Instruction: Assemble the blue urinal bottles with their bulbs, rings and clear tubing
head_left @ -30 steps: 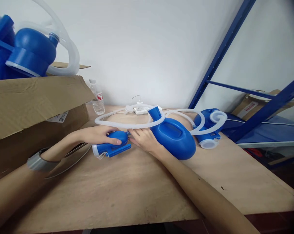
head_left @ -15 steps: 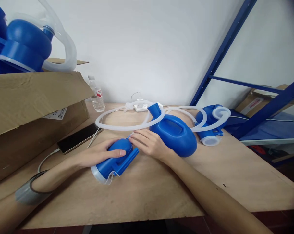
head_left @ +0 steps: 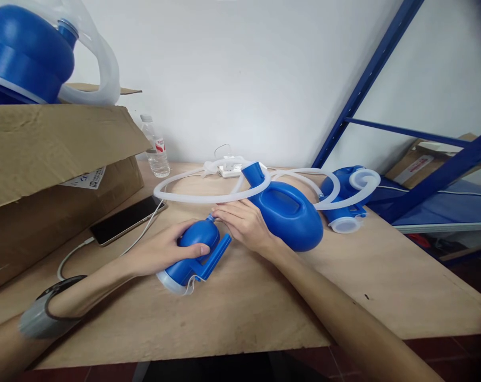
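My left hand (head_left: 172, 246) is wrapped round a small blue container (head_left: 198, 239) with a handle and a whitish cap at its lower end. At the container's narrow neck, the fingers of my right hand (head_left: 242, 223) are pressed together; what they pinch is too small to make out. A larger blue jug (head_left: 294, 225) lies just right of my right hand. A translucent tube (head_left: 212, 199) loops behind both hands. Farther right, another blue container (head_left: 340, 183) with a whitish cap (head_left: 346, 225) lies beside a coiled tube.
A cardboard box (head_left: 117, 185) with blue containers (head_left: 33, 48) on top stands at the left. Near it are a phone (head_left: 127, 220) on a cable and a water bottle (head_left: 156, 148). A power strip (head_left: 230, 168) sits by the wall; a blue shelf frame (head_left: 368, 85) rises at the right.
The small container has shifted slightly right in my left hand, and its neck shows more clearly. My right hand stays at the neck. The view has moved a little.
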{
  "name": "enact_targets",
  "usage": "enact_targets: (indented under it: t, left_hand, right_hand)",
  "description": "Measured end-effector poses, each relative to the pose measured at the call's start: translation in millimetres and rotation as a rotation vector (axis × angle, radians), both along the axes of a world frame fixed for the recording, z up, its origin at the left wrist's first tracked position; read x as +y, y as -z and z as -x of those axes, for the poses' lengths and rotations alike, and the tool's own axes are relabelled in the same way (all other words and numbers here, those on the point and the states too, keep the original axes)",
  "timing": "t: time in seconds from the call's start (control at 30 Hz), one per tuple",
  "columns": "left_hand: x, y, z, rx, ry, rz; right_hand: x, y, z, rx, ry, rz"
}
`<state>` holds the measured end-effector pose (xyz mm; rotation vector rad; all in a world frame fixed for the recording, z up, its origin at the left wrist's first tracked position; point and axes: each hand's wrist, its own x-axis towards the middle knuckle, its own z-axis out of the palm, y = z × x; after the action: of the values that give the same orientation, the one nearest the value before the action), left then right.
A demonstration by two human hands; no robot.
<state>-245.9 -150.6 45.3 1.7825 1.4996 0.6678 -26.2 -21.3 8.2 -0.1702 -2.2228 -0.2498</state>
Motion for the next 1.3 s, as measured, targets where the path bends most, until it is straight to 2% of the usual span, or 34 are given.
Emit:
enact_targets:
  t: [0.13,0.23,0.43,0.6,0.77,0.87,1.03,1.2,1.3]
  left_hand:
    - [-5,-8.2,-7,0.046,-0.043,0.117]
    - [-7,-11.3,-12,0.075,-0.081,0.137]
    - [-11,-13.2,-23,0.207,-0.164,0.148]
    - [-15,-11.4,-28,0.406,-0.141,0.055]
    - [-18,-12.7,-30,0.597,-0.127,0.052]
    - [-20,-14.1,-30,0.631,-0.125,0.057]
    - [-20,-16.1,-28,0.637,-0.117,0.077]
    - [-17,-15.7,-25,0.611,-0.097,0.058]
    - [-17,-15.3,-24,0.618,-0.084,0.038]
  right_hand:
    - [1,0.9,3,0.022,-0.012,0.025]
    - [0,-2.1,5,-0.068,0.012,0.139]
    - [-14,-32.9,12,-0.405,0.159,0.568]
    - [-24,-58.3,20,-0.548,0.337,0.715]
    - [-23,-69.0,24,-0.604,0.387,0.876]
    - [-21,-69.2,24,-0.602,0.397,0.916]
    - [-26,-65.0,21,-0.594,0.327,0.959]
    - [-33,-64.3,20,-0.622,0.312,0.904]
    - [-27,-64.6,16,-0.666,0.269,0.873]
